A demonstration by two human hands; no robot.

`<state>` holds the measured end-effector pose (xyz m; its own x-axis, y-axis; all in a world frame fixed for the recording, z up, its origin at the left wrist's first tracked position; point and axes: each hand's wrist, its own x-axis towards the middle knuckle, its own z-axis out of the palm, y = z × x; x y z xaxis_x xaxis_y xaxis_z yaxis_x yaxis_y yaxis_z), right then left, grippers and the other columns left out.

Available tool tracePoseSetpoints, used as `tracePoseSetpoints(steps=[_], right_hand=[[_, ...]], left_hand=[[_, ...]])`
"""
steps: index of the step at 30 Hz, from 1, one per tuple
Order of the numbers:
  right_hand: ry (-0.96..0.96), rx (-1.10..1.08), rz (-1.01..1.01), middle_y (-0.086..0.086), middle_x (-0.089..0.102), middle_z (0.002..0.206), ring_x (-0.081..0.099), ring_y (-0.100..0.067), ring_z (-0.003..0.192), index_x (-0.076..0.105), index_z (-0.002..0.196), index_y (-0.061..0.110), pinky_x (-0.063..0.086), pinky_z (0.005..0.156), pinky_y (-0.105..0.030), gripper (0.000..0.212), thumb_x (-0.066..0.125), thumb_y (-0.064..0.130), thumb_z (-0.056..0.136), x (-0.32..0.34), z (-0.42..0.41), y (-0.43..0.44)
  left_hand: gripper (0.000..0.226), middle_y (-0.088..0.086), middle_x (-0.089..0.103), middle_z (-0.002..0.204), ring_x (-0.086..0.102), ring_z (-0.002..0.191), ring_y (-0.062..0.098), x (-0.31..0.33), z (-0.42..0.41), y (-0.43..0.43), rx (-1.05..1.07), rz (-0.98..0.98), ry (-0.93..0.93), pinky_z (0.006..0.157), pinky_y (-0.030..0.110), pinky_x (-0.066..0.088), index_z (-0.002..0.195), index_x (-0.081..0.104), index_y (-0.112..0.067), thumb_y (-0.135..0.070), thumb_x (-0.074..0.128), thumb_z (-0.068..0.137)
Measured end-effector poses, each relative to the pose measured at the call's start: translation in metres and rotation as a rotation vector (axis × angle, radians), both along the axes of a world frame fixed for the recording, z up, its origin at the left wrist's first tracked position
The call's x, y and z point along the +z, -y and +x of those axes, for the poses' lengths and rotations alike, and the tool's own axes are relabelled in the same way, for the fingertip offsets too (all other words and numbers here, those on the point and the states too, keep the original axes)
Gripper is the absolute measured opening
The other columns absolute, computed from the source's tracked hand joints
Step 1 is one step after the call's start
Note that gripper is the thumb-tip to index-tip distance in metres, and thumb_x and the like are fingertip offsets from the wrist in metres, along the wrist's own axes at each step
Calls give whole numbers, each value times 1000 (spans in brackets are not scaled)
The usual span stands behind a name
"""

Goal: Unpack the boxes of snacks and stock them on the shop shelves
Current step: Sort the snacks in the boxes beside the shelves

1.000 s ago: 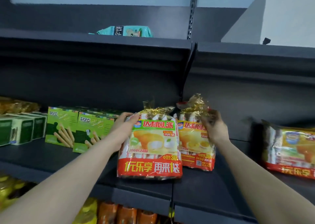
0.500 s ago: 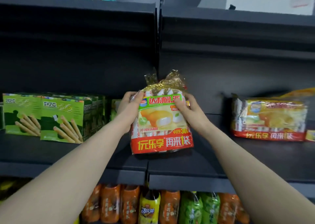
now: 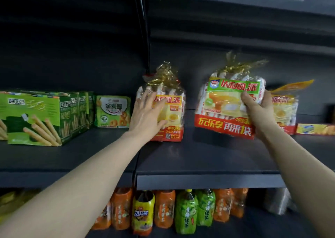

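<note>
Stocking a shop's dark shelf (image 3: 199, 158), a person lays the left hand (image 3: 146, 114) flat, fingers straight, against a standing snack bag (image 3: 172, 114) that sits upright on the shelf. The right hand (image 3: 257, 110) grips a second snack bag (image 3: 226, 107), held tilted over the shelf at the first's 3 o'clock. A third snack bag (image 3: 284, 110) shows behind that hand. At 9 o'clock stand four green biscuit-stick boxes (image 3: 32, 118) and one smaller green box (image 3: 113, 111). Drink bottles (image 3: 185, 212) line the level below.
</note>
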<state>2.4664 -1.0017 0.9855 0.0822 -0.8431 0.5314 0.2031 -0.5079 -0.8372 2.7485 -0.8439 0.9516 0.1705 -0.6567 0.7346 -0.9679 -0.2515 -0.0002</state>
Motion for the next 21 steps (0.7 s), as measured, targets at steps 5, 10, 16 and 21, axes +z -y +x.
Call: tracePoseSetpoints(steps=[5, 10, 16, 21], right_hand=[[-360, -139, -38, 1, 62, 127, 68, -28, 103, 33, 136, 42, 57, 88, -54, 77, 68, 72, 74, -13, 27, 43], [-586, -213, -158, -9, 34, 155, 48, -36, 132, 17, 155, 33, 41, 107, -49, 80, 62, 52, 91, -8, 71, 72], [-1040, -487, -403, -21, -9, 163, -1, -42, 150, -7, 153, 49, 21, 113, -65, 86, 44, 74, 88, -33, 106, 86], [-1188, -548, -467, -18, -21, 162, -2, -46, 149, -10, 157, 35, 33, 107, -64, 112, 46, 86, 74, -42, 121, 88]], left_hand=[[89, 5, 2, 161, -8, 150, 31, -17, 8, 12, 95, 48, 19, 116, 64, 10, 151, 21, -37, -59, 68, 79], [103, 10, -4, 159, -15, 147, 37, -18, 11, 25, 181, 51, 67, 108, 72, 16, 149, 9, -41, -62, 73, 71], [105, 11, -9, 158, -17, 147, 38, -22, 13, 36, 149, 33, 43, 107, 64, 30, 150, 6, -43, -57, 76, 72], [107, 13, -5, 158, -14, 147, 40, -21, 11, 37, 182, 33, 76, 105, 59, 37, 150, 6, -42, -58, 76, 70]])
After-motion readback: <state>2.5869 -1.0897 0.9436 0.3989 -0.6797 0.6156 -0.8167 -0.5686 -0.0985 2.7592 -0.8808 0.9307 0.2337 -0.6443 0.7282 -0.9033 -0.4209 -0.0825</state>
